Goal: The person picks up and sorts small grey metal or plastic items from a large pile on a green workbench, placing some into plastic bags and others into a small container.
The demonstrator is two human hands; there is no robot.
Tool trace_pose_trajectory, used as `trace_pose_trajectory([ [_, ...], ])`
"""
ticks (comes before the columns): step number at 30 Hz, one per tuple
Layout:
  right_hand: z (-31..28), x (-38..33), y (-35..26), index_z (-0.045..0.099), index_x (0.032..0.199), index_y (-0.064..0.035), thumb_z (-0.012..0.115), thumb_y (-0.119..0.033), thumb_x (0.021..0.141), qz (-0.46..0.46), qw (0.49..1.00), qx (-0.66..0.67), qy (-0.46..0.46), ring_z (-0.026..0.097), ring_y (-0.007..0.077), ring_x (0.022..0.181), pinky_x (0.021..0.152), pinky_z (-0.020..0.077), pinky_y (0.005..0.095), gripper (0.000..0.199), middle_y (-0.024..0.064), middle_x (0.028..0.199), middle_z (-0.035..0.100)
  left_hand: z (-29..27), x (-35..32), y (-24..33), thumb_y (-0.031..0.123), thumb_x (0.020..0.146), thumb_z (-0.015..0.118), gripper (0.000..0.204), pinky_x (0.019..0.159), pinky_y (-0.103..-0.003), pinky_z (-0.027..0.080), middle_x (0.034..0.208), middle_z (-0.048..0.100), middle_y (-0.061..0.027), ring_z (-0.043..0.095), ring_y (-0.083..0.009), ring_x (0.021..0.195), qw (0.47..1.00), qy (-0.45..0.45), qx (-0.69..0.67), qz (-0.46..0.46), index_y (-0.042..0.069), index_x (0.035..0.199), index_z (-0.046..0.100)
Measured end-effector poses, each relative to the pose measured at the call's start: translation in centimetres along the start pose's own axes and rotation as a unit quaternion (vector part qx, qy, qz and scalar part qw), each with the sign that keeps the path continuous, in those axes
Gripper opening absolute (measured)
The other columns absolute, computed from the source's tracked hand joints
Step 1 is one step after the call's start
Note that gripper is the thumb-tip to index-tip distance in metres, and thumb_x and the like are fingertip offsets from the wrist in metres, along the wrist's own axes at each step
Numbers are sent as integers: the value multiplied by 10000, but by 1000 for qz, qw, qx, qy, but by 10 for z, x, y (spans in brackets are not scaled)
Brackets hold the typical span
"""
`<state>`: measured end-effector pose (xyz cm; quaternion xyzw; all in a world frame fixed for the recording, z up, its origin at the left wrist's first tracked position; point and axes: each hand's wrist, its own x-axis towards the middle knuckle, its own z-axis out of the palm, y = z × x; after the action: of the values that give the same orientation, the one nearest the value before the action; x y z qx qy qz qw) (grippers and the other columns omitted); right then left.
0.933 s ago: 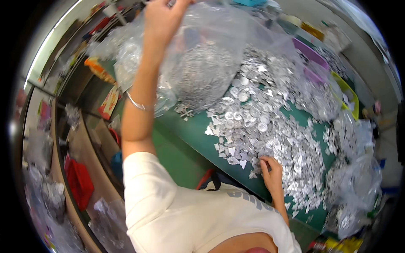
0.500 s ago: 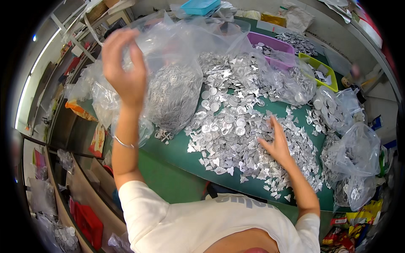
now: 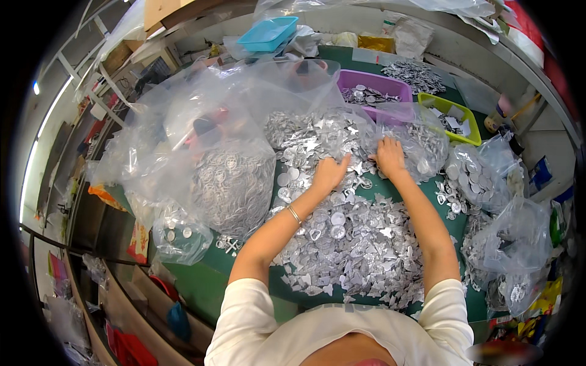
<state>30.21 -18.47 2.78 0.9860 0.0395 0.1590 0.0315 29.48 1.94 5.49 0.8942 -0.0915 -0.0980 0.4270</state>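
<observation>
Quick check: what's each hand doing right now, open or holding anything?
Left hand: open, palm down on the silver pieces, holding nothing.
Right hand: open, flat on the pile's far edge, holding nothing.

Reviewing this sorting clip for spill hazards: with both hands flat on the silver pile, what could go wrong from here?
1. The loose silver pieces reach the near edge of the green table; a sweep by the left hand or right hand could push some off.
2. The big clear bag sits by the left edge and might slump over.
3. The cut pieces look sharp-edged; bare palms may get nicked.
</observation>
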Motion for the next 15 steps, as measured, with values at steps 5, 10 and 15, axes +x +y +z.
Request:
trace_pose_trajectory([
  [5, 4, 4, 26, 605, 803, -58, 568, -228, 794, -76, 996, -20, 30, 562, 245, 858, 795, 386, 366, 174, 94, 853, 610, 14, 24, -9, 305, 917, 365, 515, 361, -288, 403, 454, 523, -110, 488, -161, 346, 967, -22, -252, -7, -54, 603, 559],
  [10, -14, 14, 26, 611, 745, -66, 514, -102, 762, -48, 991, 15, 120, 582, 251, 771, 786, 384, 385, 105, 99, 713, 622, -18, 38, 13, 303, 908, 368, 465, 331, -261, 320, 462, 505, -79, 428, -143, 330, 938, -6, -345, -26, -15, 624, 553],
  [15, -42, 40, 35, 615, 734, -59, 517, -109, 763, -53, 977, -3, 207, 591, 257, 742, 764, 389, 389, 114, 116, 678, 625, -39, 41, 44, 291, 879, 402, 413, 321, -249, 276, 452, 483, -58, 413, -139, 330, 934, -24, -357, 26, 2, 618, 542],
])
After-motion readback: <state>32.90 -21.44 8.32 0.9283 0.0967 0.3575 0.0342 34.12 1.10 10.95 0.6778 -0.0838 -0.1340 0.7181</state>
